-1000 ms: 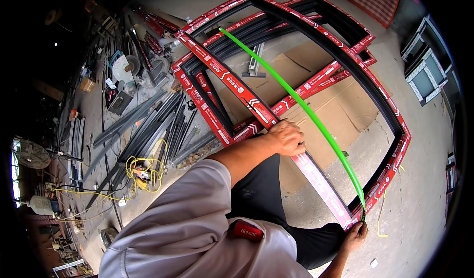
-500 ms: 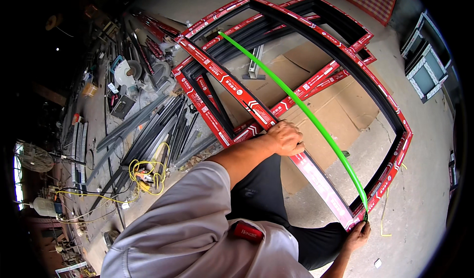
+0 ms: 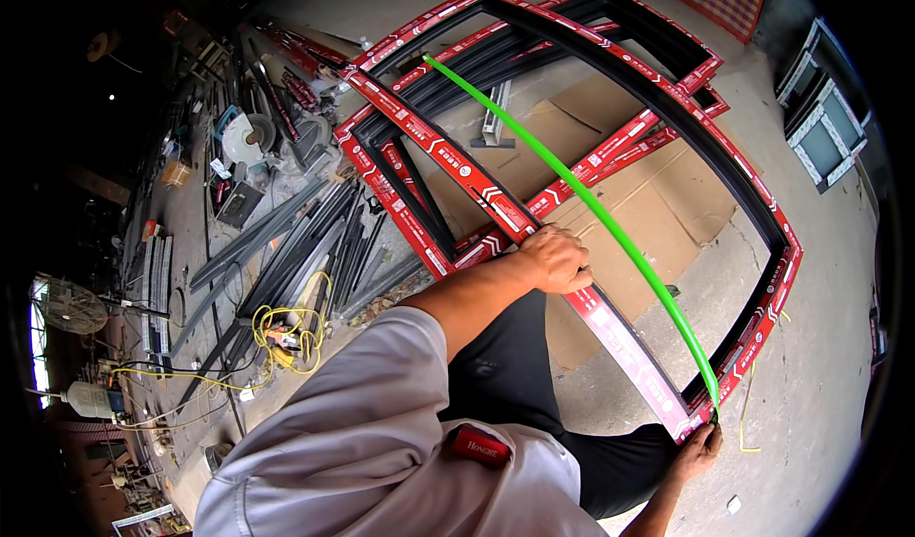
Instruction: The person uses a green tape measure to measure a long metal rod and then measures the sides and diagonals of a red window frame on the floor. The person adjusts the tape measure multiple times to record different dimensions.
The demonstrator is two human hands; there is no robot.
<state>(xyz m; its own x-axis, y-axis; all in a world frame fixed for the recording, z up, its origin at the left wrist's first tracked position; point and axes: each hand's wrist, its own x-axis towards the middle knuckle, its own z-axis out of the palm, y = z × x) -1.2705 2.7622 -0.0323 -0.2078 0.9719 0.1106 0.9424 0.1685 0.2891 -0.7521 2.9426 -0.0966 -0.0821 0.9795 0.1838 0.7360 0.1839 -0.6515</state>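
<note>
A rectangular frame with red printed film and dark inner edges, like a window frame (image 3: 464, 167), stands tilted before me. My left hand (image 3: 556, 259) is wrapped round its near bar, about midway along. The green blade of a tape measure (image 3: 610, 222) stretches across the opening, from the frame's far left corner to its near right corner. At that near corner my right hand (image 3: 701, 451) pinches the end of the tape; its body, if there, is hidden by the fingers.
Similar red frames (image 3: 705, 68) lie behind, over flattened cardboard (image 3: 658, 208) on the concrete floor. To the left are a circular saw (image 3: 246, 139), dark metal profiles (image 3: 286, 251) and a tangled yellow cord (image 3: 315, 332). White-edged panels (image 3: 827, 141) lean at the right.
The frame's near end, the tape and my right hand have shifted slightly right in the picture. Both hands keep their grips.
</note>
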